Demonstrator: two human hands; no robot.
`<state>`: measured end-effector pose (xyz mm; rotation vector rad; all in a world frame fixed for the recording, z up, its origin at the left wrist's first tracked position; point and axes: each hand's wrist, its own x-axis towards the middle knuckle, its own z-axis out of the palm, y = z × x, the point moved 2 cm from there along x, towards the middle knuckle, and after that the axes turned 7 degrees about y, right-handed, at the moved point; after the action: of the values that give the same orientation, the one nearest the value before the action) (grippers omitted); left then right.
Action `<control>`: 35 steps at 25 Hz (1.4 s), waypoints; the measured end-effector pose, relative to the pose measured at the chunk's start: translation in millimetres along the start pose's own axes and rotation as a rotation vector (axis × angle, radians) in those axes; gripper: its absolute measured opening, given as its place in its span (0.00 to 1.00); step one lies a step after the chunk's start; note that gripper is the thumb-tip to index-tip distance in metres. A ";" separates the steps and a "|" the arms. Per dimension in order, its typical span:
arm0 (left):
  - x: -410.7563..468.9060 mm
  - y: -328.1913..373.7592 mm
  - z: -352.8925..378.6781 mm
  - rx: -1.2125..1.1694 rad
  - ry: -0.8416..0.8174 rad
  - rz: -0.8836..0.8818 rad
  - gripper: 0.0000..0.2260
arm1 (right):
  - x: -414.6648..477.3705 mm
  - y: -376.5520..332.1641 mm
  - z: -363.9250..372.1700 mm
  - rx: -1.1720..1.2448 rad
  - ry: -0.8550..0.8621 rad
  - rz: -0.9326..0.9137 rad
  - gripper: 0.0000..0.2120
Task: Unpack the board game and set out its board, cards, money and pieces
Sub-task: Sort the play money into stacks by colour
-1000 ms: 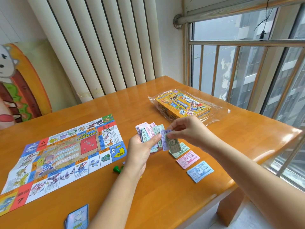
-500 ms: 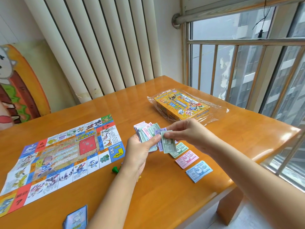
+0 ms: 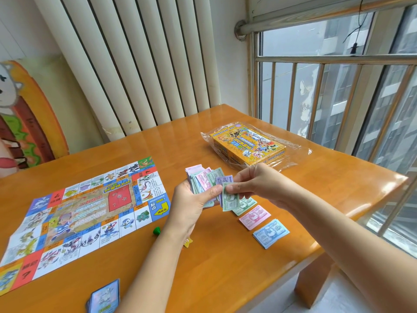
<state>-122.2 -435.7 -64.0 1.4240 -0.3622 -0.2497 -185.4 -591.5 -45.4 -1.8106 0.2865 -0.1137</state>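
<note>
The paper game board (image 3: 83, 213) lies unfolded on the left of the orange table (image 3: 225, 267). My left hand (image 3: 191, 204) holds a fanned stack of play money (image 3: 203, 179) above the table's middle. My right hand (image 3: 255, 181) pinches a green note (image 3: 230, 198) at the front of that stack. On the table to the right lie a green pile (image 3: 246, 205), a pink pile (image 3: 255, 216) and a blue pile (image 3: 270, 232). A deck of cards (image 3: 105, 297) sits at the near edge. A green piece (image 3: 156, 230) and a yellow piece (image 3: 188, 242) lie by my left forearm.
The yellow game box (image 3: 248, 145) rests on its clear plastic wrap (image 3: 293, 154) at the far right. White vertical blinds (image 3: 135, 64) hang behind the table. A window with metal bars (image 3: 316, 98) runs along the right side, close to the table's edge.
My right hand went from holding a purple note to pinching a green note at the front of the stack. The view has shifted slightly.
</note>
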 end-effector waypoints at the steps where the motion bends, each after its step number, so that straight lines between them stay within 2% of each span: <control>1: -0.7 1.6 -0.1 -0.003 -0.015 0.000 0.11 | -0.6 -1.1 -0.5 0.000 -0.008 -0.005 0.04; 6: -1.6 4.7 -3.1 -0.026 -0.068 -0.019 0.11 | -5.0 -8.6 -6.3 -0.007 -0.125 -0.036 0.08; 9: 0.3 4.2 -5.8 -0.033 -0.053 -0.024 0.11 | -5.9 -10.2 -8.0 -0.001 -0.152 -0.050 0.02; 17: 0.4 2.1 -5.7 -0.007 -0.036 -0.022 0.12 | -2.6 -17.8 -18.3 0.126 0.128 -0.153 0.06; 22: 1.9 0.9 -6.5 0.004 -0.037 -0.036 0.13 | -3.2 -29.0 -22.4 0.138 0.131 -0.237 0.06; 26: 0.0 1.2 -3.8 0.035 -0.054 -0.014 0.14 | -1.9 -21.8 -14.6 0.067 0.105 -0.165 0.02; 33: -2.5 1.3 -0.8 0.062 -0.056 0.008 0.14 | -1.8 -10.3 -1.5 0.030 0.164 -0.140 0.04; 35: -2.0 -0.2 -0.9 0.055 -0.061 -0.001 0.14 | 0.6 -6.8 -1.5 0.017 0.176 -0.135 0.08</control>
<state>-123.7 -434.2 -64.4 1.4730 -0.4218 -0.2863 -184.2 -591.5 -38.5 -1.8053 0.2867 -0.3711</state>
